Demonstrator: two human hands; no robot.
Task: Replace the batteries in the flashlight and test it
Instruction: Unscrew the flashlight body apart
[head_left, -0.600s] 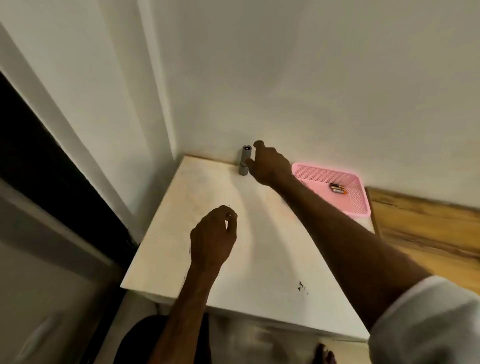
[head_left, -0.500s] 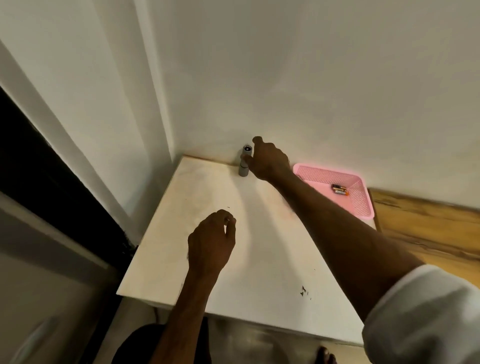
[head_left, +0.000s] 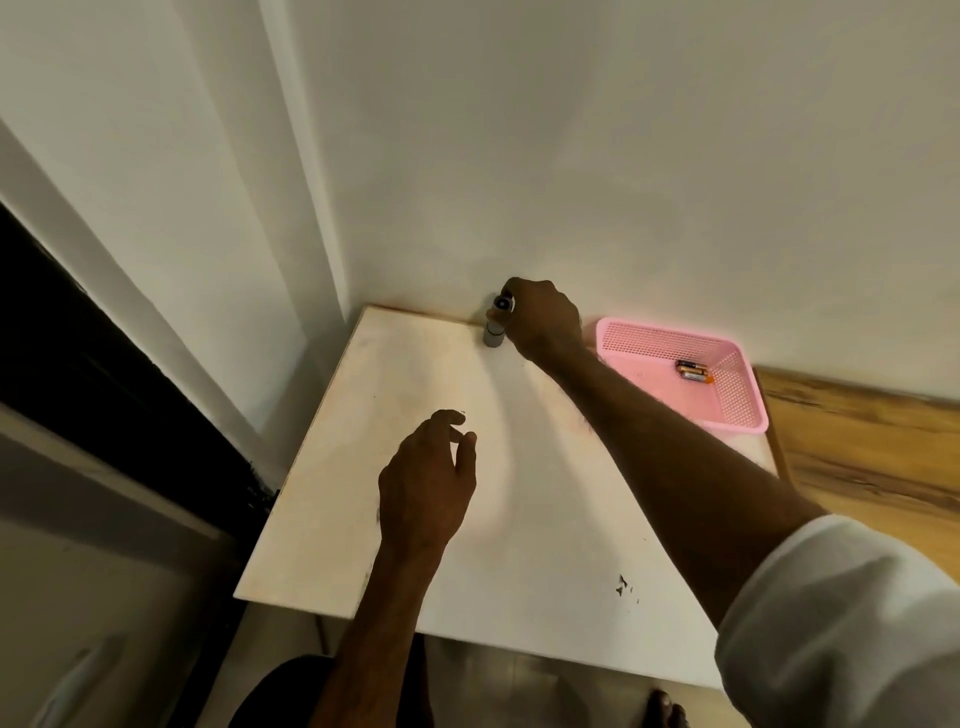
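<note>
I see the flashlight (head_left: 494, 327) standing upright at the far edge of the table (head_left: 519, 509), right against the wall (head_left: 571, 156), its upper end facing my camera. My right hand (head_left: 545, 322) is wrapped around its top part, the fingers (head_left: 511, 304) curled in and closed on the barrel, with the thumb side hidden behind the knuckles, so I cannot tell exactly how the thumb presses. The lower grey part of the flashlight shows just below those fingers, resting on the table. To the right of that hand, near the wrist, sits a pink basket (head_left: 649, 338), and inside it, well apart from the fingers, lie the batteries (head_left: 693, 371) side by side. My left hand (head_left: 426, 483) hovers over the middle of the table, nearer to me, its fingers (head_left: 447, 418) loosely bent and slightly apart, holding nothing and touching nothing.
</note>
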